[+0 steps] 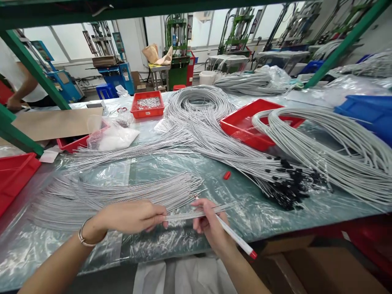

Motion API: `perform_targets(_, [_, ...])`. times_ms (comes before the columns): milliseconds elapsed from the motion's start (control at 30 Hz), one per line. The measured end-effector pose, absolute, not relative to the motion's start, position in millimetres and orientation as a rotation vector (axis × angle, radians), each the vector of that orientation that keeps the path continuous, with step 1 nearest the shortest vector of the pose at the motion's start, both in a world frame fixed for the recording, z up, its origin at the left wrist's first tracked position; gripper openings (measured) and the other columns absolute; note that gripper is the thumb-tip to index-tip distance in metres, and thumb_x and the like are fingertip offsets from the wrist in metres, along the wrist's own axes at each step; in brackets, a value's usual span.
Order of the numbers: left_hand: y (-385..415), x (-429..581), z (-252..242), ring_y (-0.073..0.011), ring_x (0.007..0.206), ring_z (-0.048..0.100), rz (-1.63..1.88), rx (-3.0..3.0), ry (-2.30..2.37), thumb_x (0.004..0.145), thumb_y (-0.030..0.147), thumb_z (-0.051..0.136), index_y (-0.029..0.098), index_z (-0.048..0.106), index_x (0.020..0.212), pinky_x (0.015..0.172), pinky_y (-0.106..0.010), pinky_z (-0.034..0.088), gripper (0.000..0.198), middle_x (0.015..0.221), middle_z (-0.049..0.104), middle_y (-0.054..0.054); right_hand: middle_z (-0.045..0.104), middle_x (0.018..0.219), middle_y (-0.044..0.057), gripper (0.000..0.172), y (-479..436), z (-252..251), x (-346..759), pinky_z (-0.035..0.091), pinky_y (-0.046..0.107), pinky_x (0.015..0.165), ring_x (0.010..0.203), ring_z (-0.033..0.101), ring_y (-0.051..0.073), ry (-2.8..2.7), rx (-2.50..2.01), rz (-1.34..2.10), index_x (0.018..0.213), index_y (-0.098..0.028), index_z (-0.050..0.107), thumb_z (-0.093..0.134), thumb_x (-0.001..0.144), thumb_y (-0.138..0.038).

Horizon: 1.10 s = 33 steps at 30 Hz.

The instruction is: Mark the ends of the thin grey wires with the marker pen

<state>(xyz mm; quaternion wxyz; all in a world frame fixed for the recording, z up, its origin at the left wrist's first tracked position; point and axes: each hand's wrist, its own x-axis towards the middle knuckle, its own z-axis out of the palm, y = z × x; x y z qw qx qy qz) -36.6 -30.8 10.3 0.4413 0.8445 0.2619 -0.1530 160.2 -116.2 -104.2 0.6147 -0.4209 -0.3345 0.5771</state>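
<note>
My left hand [134, 216], with a bracelet on the wrist, is closed on a thin bunch of grey wires [182, 215]. The bunch runs across to my right hand [211, 224], and its ends stick out past those fingers. A white pen [235, 237] with a red end lies in my right hand, its tip near the wires and its red end towards me. Just beyond both hands, a wide spread of grey wires [153, 192] lies on the plastic-covered table [159, 245]. Whether the right fingers also grip the bunch is hard to tell.
Farther back lie coiled wires [199, 102] and wires with black ends [290, 183]. Red trays [147, 114] [245, 136], a small red piece [227, 175] and another wire coil [330, 151] are around. Green posts [33, 65] frame the table; a person's arm [26, 85] shows at left.
</note>
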Motion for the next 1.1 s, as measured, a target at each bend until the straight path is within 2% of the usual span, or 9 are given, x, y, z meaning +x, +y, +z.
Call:
perform_targets(100, [-42.6, -23.8, 0.9, -0.0103, 0.056, 0.043, -0.333, 1.913, 0.617, 0.097, 0.045, 0.029, 0.018, 0.053, 0.099, 0.053, -0.021, 0.035, 0.037, 0.069, 0.053, 0.001, 0.051, 0.040, -0.004, 0.042, -119.7, -97.3, 152.5, 0.034, 0.017, 0.038, 0.035, 0.042, 0.007, -0.795, -1.011, 1.234, 0.072, -0.016, 0.060, 0.052, 0.085, -0.055])
perform_targets(200, [-55.3, -4.8, -8.0, -0.0088, 0.058, 0.041, -0.104, 1.824, 0.595, 0.097, 0.044, 0.032, 0.017, 0.052, 0.095, 0.053, -0.019, 0.034, 0.034, 0.071, 0.050, 0.002, 0.044, 0.040, -0.006, 0.042, -123.2, -96.0, 152.1, 0.028, 0.018, 0.035, 0.033, 0.035, 0.006, -0.991, -1.044, 1.130, 0.072, -0.016, 0.064, 0.050, 0.087, -0.052])
perform_targets(267, [-61.4, 5.2, -10.3, -0.0081, 0.058, 0.041, -0.004, 1.854, 0.627, 0.096, 0.043, 0.035, 0.017, 0.052, 0.083, 0.053, -0.019, 0.034, 0.034, 0.067, 0.048, 0.003, 0.045, 0.041, -0.006, 0.039, -126.8, -95.8, 158.2, 0.029, 0.019, 0.036, 0.034, 0.035, 0.006, -1.061, -1.076, 1.033, 0.080, -0.015, 0.068, 0.051, 0.087, -0.049])
perform_targets(333, [-63.6, 8.9, -9.5, -0.0080, 0.055, 0.042, 0.016, 1.898, 0.678, 0.096, 0.043, 0.035, 0.016, 0.051, 0.076, 0.052, -0.019, 0.034, 0.037, 0.064, 0.049, 0.003, 0.047, 0.043, -0.005, 0.036, -132.4, -94.1, 169.2, 0.032, 0.020, 0.038, 0.037, 0.039, 0.008, -1.024, -1.117, 0.901, 0.099, -0.015, 0.068, 0.052, 0.087, -0.046])
perform_targets(467, [-60.5, 2.0, -5.6, -0.0087, 0.056, 0.046, 0.000, 1.944, 0.723, 0.097, 0.044, 0.032, 0.017, 0.055, 0.081, 0.055, -0.020, 0.037, 0.038, 0.065, 0.053, 0.003, 0.054, 0.050, -0.003, 0.041, -145.4, -87.2, 192.9, 0.039, 0.025, 0.045, 0.045, 0.047, 0.013, -0.997, -1.244, 0.514, 0.128, -0.018, 0.054, 0.045, 0.091, -0.032])
perform_targets(633, [-61.5, -1.5, -3.0, -0.0087, 0.056, 0.046, -0.044, 1.971, 0.749, 0.097, 0.046, 0.031, 0.018, 0.057, 0.091, 0.052, -0.019, 0.035, 0.038, 0.066, 0.052, 0.003, 0.059, 0.057, -0.004, 0.050, -150.5, -87.1, 194.9, 0.047, 0.028, 0.058, 0.047, 0.052, 0.011, -1.379, -1.268, 0.257, 0.137, -0.026, 0.045, 0.047, 0.089, -0.012])
perform_targets(800, [-63.6, 0.5, 1.2, -0.0078, 0.055, 0.043, -0.034, 1.997, 0.765, 0.097, 0.046, 0.032, 0.020, 0.058, 0.091, 0.051, -0.018, 0.034, 0.038, 0.064, 0.048, 0.004, 0.063, 0.063, -0.002, 0.063, -150.0, -89.2, 190.5, 0.048, 0.027, 0.054, 0.053, 0.056, 0.014, -1.303, -1.228, 0.250, 0.147, -0.027, 0.025, 0.046, 0.089, -0.010])
perform_targets(967, [-62.8, -1.3, 2.4, -0.0073, 0.053, 0.040, -0.037, 1.966, 0.781, 0.097, 0.047, 0.032, 0.020, 0.058, 0.092, 0.049, -0.018, 0.032, 0.038, 0.062, 0.046, 0.004, 0.060, 0.056, -0.003, 0.056, -149.6, -85.6, 193.4, 0.045, 0.026, 0.047, 0.043, 0.051, 0.012, -1.395, -1.264, 0.217, 0.142, -0.024, 0.037, 0.044, 0.089, -0.009])
perform_targets(1100, [-63.0, -0.7, 0.1, -0.0077, 0.053, 0.040, -0.024, 1.959, 0.769, 0.096, 0.046, 0.032, 0.018, 0.057, 0.089, 0.049, -0.019, 0.032, 0.038, 0.063, 0.046, 0.004, 0.057, 0.060, -0.002, 0.065, -148.3, -91.4, 181.7, 0.047, 0.028, 0.051, 0.049, 0.054, 0.014, -1.553, -1.226, 0.117, 0.146, -0.023, 0.027, 0.045, 0.086, -0.005])
